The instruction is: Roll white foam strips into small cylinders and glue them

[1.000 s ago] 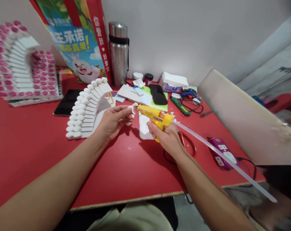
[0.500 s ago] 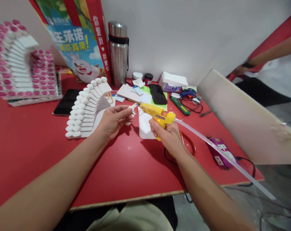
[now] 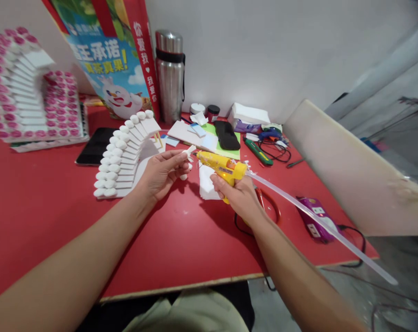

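Observation:
My left hand (image 3: 164, 174) pinches a small twisted piece of white paper (image 3: 190, 151) between thumb and fingers. Another white bit shows below, by the curled fingers. In my right hand (image 3: 239, 196) is a yellow hot glue gun (image 3: 217, 163), its nozzle pointing left, close to the paper piece. A long translucent glue stick (image 3: 299, 206) sticks out of its back end. Just left of my left hand stands a white curved staircase model (image 3: 129, 154), edged with white oval pads. Under the glue gun lies a stack of white paper (image 3: 207, 182).
A similar staircase with pink rosettes (image 3: 32, 92) stands at far left, near a dark tablet (image 3: 94, 146). Behind are a printed bag (image 3: 108, 60) and a steel flask (image 3: 170, 78). A green cutter (image 3: 258, 151), black phone (image 3: 227, 135) and purple power strip (image 3: 316, 219) lie to the right.
The glue gun has moved slightly left and down, its nozzle now just below the paper's tip. The other person at the upper right is out of view.

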### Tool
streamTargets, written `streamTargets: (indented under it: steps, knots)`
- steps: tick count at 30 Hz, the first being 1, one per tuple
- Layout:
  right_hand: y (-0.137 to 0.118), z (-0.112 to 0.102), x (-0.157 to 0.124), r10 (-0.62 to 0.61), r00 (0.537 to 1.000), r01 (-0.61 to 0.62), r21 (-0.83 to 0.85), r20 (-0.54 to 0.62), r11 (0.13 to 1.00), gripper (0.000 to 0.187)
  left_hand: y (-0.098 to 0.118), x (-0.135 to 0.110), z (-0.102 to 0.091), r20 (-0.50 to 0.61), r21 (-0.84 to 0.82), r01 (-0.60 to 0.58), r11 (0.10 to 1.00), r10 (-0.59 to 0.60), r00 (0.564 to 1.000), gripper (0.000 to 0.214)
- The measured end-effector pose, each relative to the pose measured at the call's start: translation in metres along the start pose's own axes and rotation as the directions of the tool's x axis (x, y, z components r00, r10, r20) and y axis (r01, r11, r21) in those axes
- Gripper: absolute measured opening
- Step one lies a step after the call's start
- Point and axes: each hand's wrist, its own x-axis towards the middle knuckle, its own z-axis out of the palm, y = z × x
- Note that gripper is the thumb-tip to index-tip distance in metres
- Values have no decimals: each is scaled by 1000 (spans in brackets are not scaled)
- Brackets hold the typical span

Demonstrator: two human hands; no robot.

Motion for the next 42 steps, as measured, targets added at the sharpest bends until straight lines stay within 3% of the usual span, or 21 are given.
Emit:
streamTargets:
  steps: [5,8,13,16,19,25,31,37,42]
  knots:
    - [0,0,1,-15,997,18,49,-69,999,44,1,0,0,-5,-31,30,999,-30,1000,31]
    - [-5,-13,1,-8,987,12,23,-158,1000,42,1,0,1,-4,-45,59,997,-59,998,28]
    - [1,-69,-3,15,960,-79,-218,-281,973,49,1,-4,4,23,-28,47,999,-46,999,29]
    - [26,-104,-8,26,917,-179,-350,-399,919,50,-1,-5,6,50,-35,42,999,-40,998,30]
    - [52,-122,-12,27,896,-237,-427,-444,872,47,-2,-5,7,61,-48,56,997,-53,997,32]
    - [63,-120,-13,-20,913,-249,-598,-407,762,49,-4,-5,6,76,-65,63,996,-58,995,32]
    - [62,-121,-16,15,911,-315,-673,-411,669,55,-2,-6,8,108,-53,68,996,-62,992,31]
    - [55,-122,-19,118,869,-457,-686,-481,566,49,-2,-7,9,117,-61,73,995,-66,991,32]
    - [52,-121,-55,-51,936,-269,-800,-349,537,54,-2,-9,10,141,-70,85,994,-75,987,32]
